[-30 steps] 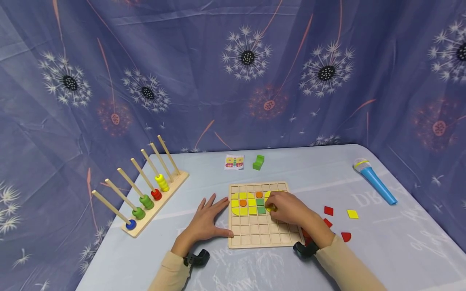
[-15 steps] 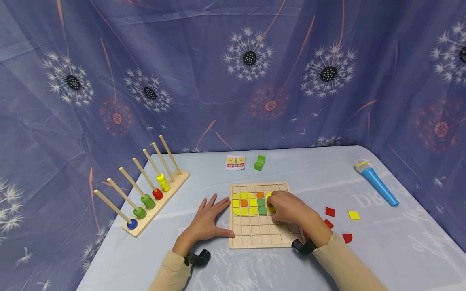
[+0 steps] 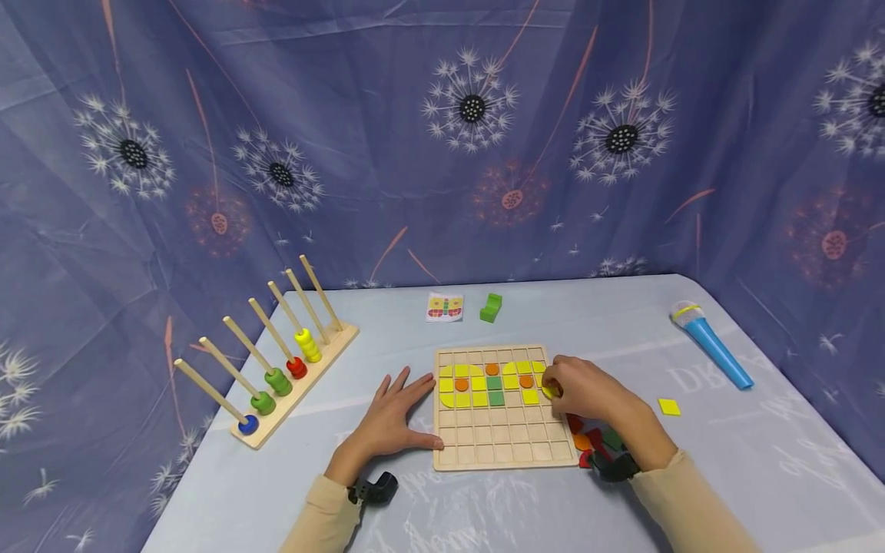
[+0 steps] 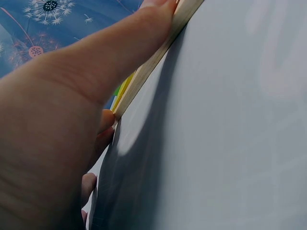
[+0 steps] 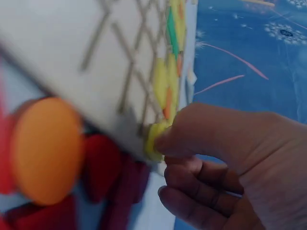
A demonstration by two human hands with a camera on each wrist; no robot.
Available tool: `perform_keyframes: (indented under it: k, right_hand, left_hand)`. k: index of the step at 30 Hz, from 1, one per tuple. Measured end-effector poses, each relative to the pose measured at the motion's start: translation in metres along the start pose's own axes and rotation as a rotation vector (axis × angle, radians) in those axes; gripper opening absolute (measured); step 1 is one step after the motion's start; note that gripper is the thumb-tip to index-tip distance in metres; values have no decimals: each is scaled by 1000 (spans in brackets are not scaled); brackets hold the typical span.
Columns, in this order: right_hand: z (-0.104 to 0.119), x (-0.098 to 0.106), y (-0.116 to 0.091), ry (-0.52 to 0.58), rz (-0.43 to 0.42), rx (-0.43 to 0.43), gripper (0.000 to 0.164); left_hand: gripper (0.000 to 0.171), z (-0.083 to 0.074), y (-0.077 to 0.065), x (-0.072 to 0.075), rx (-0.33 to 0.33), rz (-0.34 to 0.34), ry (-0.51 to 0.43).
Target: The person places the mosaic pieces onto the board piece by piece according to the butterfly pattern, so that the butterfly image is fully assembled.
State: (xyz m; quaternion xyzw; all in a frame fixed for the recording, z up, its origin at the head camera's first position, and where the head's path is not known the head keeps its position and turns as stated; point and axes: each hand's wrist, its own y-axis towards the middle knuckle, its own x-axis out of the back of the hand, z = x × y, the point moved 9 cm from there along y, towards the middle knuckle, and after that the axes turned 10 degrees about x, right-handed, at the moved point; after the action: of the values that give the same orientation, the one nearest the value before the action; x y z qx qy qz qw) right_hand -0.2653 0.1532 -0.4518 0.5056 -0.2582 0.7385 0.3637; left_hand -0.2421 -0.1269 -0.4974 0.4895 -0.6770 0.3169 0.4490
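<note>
Yellow and small, the piece (image 3: pixel 549 392) sat in the narrow pinch of our right hand (image 3: pixel 588 390) — leftward of the knuckles, at the grid board's (image 3: pixel 484 455) right edge, just right of a yellow square (image 3: pixel 530 397). We couldn't tell its long axis. Our left hand (image 3: pixel 391 422), fingers spread, touched the opposite edge — well apart.

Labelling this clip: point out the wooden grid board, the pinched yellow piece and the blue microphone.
Wooden grid board (image 3: pixel 484 436), head view: bare lower cell.
Yellow piece (image 5: pixel 152 142), right wrist view: uncovered part.
Blue microphone (image 3: pixel 717 350), head view: handle.
</note>
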Motion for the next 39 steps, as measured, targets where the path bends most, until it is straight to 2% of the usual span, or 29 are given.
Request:
perform_keyframes:
  k: [3, 9, 17, 28, 34, 39]
  right_hand:
    - [-3, -5, -3, 22, 8, 9, 22]
    - [0, -7, -7, 48, -48, 64, 30]
    - [-2, -2, -6, 3, -150, 64, 22]
    - [-18, -3, -12, 59, -118, -42, 15]
    - [-40, 3, -32, 94, -118, -113, 20]
    - [-64, 12, -55, 103, -148, -165, 24]
  left_hand:
    - [111, 1, 0, 0, 3, 0, 2]
    - [111, 1, 0, -1, 0, -7, 12]
    - [110, -1, -1, 1, -9, -4, 2]
    - [110, -1, -1, 1, -12, -8, 9]
    - [111, -1, -1, 0, -14, -7, 12]
    - [111, 0, 0, -1, -8, -6, 16]
